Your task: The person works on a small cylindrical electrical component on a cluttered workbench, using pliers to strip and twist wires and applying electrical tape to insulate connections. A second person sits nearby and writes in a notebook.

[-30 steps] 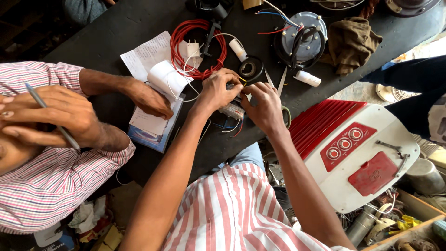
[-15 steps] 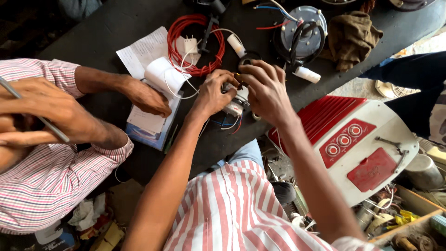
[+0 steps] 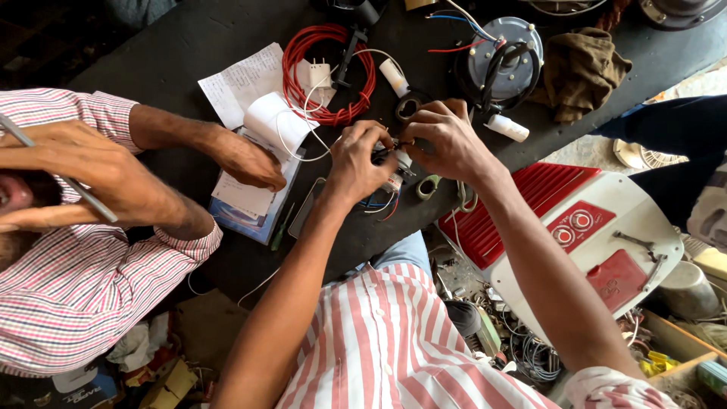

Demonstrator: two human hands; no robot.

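Observation:
My left hand (image 3: pixel 360 157) and my right hand (image 3: pixel 445 138) meet over a small electrical part with thin coloured wires (image 3: pixel 388 176), pinched between the fingers of both above the black workbench (image 3: pixel 151 45). A roll of black tape (image 3: pixel 410 107) lies just beyond my fingers. A red wire coil (image 3: pixel 327 70) with a white plug adapter (image 3: pixel 316 76) sits further back. A grey round motor (image 3: pixel 503 50) with black-handled pliers on it stands behind my right hand.
On the left, another person in a checked shirt rests a hand (image 3: pixel 244 157) on a notebook and papers (image 3: pixel 246 198), the other hand (image 3: pixel 91 170) holds a pen. A brown rag (image 3: pixel 581 70) lies at right. A red-and-white appliance casing (image 3: pixel 583 227) stands right of the bench.
My two hands have drawn a little closer over the small part. The other person's raised hand with the pen has shifted slightly.

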